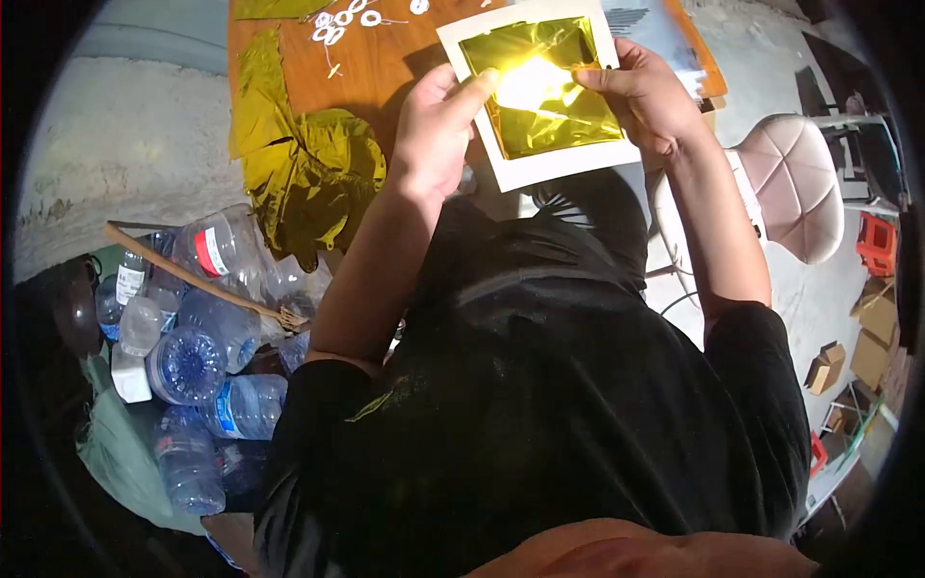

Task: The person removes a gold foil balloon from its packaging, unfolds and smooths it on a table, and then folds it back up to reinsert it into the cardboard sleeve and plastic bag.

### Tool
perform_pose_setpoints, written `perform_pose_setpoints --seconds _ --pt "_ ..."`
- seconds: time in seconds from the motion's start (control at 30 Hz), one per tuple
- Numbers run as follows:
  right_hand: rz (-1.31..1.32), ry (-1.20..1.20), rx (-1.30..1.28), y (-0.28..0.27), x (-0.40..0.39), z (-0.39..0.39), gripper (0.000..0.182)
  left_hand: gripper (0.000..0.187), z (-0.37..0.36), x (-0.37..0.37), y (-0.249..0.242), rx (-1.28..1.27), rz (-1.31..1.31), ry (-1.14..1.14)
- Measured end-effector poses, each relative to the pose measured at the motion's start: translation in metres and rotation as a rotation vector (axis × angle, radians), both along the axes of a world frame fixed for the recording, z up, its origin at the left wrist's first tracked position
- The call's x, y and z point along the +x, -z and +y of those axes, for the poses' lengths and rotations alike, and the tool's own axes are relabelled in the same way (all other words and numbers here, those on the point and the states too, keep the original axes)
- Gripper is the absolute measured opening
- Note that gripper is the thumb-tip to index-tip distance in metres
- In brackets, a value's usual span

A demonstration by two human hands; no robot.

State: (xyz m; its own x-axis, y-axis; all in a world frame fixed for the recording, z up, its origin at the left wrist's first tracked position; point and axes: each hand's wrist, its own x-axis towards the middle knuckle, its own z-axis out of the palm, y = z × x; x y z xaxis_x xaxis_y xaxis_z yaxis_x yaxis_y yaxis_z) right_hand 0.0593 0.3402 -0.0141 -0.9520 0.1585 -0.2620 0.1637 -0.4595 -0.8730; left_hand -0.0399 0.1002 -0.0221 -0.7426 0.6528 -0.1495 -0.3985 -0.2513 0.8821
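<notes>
A white sheet (525, 175) with a square of shiny gold foil (554, 130) on it is held up over the table edge, in front of my body. My left hand (438, 125) grips its left side, the thumb lying on the foil. On the right side, my right hand (650, 96) pinches the sheet with the thumb pressed over the foil's edge. Bright glare washes out the foil's middle. The fingers behind the sheet are partly hidden.
Crumpled gold film (313, 178) hangs off the wooden table (400, 39), near several white rings (371, 17). Plastic bottles (188, 366) and a wooden stick (183, 275) lie at the left. A padded chair (792, 188) and cardboard boxes (872, 342) stand at the right.
</notes>
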Motion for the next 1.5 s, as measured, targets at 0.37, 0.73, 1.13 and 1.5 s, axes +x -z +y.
perform_pose_setpoints --seconds 0.37,0.73,1.13,1.5 --pt "-0.043 -0.087 0.065 -0.005 0.013 -0.024 0.031 0.024 -0.026 0.0 0.004 -0.013 -0.028 -0.002" --pt "0.024 -0.025 0.242 -0.004 0.03 -0.003 0.064 0.024 -0.029 -0.004 0.008 -0.024 0.001 -0.222" --pt "0.141 0.358 -0.14 0.001 0.034 -0.078 0.023 0.022 -0.033 0.04 -0.017 0.147 -0.164 -0.326" --pt "0.042 0.005 0.025 -0.007 0.028 -0.05 0.032 0.034 -0.074 0.006 -0.009 -0.025 -0.016 0.12"
